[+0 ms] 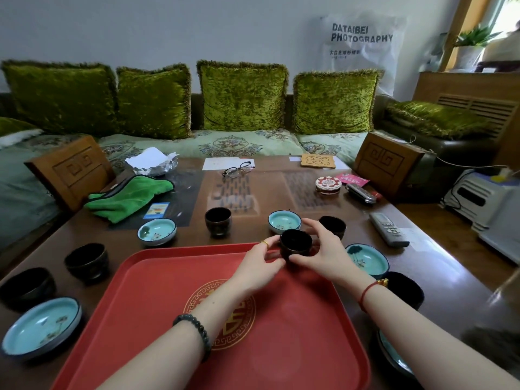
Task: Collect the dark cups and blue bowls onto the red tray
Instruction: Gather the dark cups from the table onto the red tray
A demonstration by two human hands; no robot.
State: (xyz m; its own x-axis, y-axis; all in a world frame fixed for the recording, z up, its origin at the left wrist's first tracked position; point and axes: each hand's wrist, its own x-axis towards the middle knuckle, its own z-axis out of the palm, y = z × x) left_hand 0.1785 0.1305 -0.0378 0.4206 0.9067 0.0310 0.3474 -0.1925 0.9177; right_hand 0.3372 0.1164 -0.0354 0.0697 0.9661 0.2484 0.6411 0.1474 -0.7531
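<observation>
Hands: left hand (260, 264) and right hand (320, 250) cup the dark cup (296, 244), fingers curled round it.
Advice: lower it level inside the red tray (157, 291) corner.

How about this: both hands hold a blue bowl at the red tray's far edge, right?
No. The head view shows the left hand and right hand holding a dark cup, not a blue bowl, at the red tray's far edge.

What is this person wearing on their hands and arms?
No sleeves show on either forearm. The left hand has a gold ring, and its wrist a dark round-bead bracelet. The right hand has a thin red cord bracelet at the wrist, with a small gold charm.
</observation>
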